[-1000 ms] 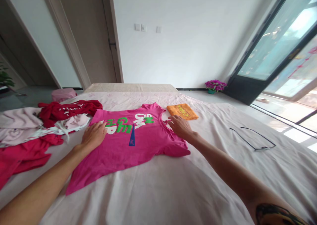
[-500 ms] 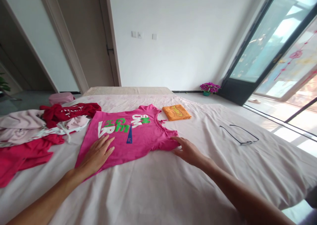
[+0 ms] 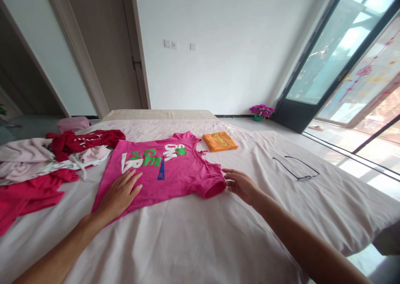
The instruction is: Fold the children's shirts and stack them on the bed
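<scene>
A pink T-shirt (image 3: 175, 184) with white, green and blue print lies spread on the bed, its neck and sleeves toward the right. My left hand (image 3: 121, 192) rests flat on the lower part of the shirt, fingers stretched out. Beside the near sleeve is my right hand (image 3: 240, 186), its fingers loosely bent and apart, with nothing seen in them. The sleeve's opening faces that hand. Just beyond the neckline sits a folded orange garment (image 3: 220, 141) with yellow lettering.
Crumpled red, pink and white clothes (image 3: 40, 163) are heaped at the left. Eyeglasses (image 3: 296, 169) lie on the pale bedsheet (image 3: 193, 242) to the right. Behind the bed stand a pink plastic container (image 3: 73, 124) and a pot of purple flowers (image 3: 261, 110).
My right hand has come off the near sleeve and shifted slightly right. The sleeve's end now lies rounder and more open. My left hand stays on the shirt.
</scene>
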A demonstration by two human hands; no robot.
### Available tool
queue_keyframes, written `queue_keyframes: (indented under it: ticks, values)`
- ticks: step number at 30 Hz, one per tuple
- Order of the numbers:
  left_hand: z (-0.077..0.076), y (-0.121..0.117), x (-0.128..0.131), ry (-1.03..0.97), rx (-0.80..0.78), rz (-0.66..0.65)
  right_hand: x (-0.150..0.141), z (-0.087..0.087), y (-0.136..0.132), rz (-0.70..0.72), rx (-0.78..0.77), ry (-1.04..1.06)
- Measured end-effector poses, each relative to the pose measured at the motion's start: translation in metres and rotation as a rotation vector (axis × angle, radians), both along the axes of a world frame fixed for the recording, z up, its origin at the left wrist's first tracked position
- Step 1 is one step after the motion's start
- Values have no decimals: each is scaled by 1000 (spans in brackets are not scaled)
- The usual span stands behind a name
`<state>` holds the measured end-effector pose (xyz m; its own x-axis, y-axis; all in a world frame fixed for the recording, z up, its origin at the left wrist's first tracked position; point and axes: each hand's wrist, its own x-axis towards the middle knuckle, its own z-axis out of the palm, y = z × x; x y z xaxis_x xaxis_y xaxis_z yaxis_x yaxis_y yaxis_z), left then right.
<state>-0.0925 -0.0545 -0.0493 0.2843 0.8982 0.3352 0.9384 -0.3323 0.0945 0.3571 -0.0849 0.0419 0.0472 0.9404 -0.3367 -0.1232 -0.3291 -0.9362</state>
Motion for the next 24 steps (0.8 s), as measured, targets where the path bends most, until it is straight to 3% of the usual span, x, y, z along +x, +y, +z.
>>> queue_keyframes:
  ticks: [3, 5, 9, 12, 15, 18, 24]
  values:
    - [0, 0, 0, 4, 10, -6, 0, -10, -10, 67, 106, -250]
    - [1, 0, 1, -1, 12, -11, -3, -12, -18, 133, 309, -533]
    - [1, 0, 1, 0, 21, -18, -16, -4, -32, 394, 742, -1053]
    - [0, 1, 0, 5, 22, -21, -27, -2, -35, 574, 882, -1241]
    - [-3, 2, -2, -2, 30, -22, -30, -5, -32, 670, 894, -1333]
    - [-4, 2, -2, -14, 65, -46, -24, -4, -27, 666, 855, -1335]
    - [-3, 1, -1, 12, 98, -51, -9, 17, -9, 827, 646, -1058]
